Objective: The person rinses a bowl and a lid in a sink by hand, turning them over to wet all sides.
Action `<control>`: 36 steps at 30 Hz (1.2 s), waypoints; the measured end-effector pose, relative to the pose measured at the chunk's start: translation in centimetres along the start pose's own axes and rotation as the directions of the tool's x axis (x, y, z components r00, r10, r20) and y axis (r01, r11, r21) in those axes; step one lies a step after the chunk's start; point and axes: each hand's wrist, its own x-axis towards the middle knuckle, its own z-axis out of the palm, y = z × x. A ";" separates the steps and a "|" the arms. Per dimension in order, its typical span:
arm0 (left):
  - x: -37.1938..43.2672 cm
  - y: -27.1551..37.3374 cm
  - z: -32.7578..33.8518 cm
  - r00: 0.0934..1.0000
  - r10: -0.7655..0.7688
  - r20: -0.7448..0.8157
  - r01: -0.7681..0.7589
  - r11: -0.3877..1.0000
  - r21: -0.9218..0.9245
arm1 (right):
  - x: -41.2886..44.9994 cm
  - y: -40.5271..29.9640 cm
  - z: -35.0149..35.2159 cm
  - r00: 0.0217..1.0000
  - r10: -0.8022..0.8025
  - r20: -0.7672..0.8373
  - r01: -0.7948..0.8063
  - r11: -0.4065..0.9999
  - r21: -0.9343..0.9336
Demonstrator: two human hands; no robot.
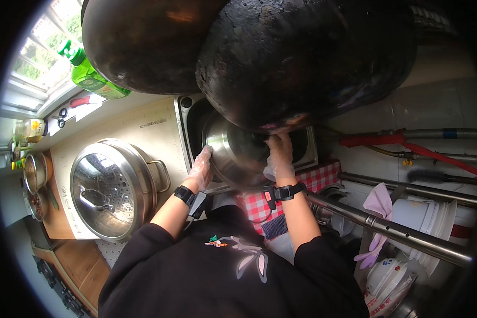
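A round stainless steel basin (pixel 232 159) is tilted over the sink (pixel 185 137) in front of me. My left hand (pixel 201 167), in a clear plastic glove, grips its left rim with the thumb over the edge. Also gloved in clear plastic, my right hand (pixel 280 157) holds the basin's right side; its fingertips are in dark shadow. The underside of a blackened wok (pixel 302 67) hangs just above my right hand and hides part of the sink.
A second dark pan (pixel 143 43) hangs at upper left. On the counter left stands a lidded steamer pot (pixel 103 190). A green pump bottle (pixel 95 81) sits by the window. Metal rails (pixel 385 228) with purple gloves (pixel 377 206) run along the right.
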 end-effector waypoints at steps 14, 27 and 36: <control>2.0 -1.6 -1.4 0.993 0.052 0.110 -0.068 0.988 0.141 | 3.3 -0.9 -2.8 0.576 0.460 0.676 0.781 -0.065 -0.622; 2.9 -2.5 0.3 0.966 -0.014 0.257 -0.112 0.874 0.472 | 5.2 -1.0 -3.5 0.888 0.298 0.350 0.205 0.424 -0.882; -0.5 -2.5 0.9 0.997 -0.045 0.060 0.015 0.903 0.430 | 3.7 -0.7 -1.2 0.851 0.524 0.037 -0.521 0.851 -0.067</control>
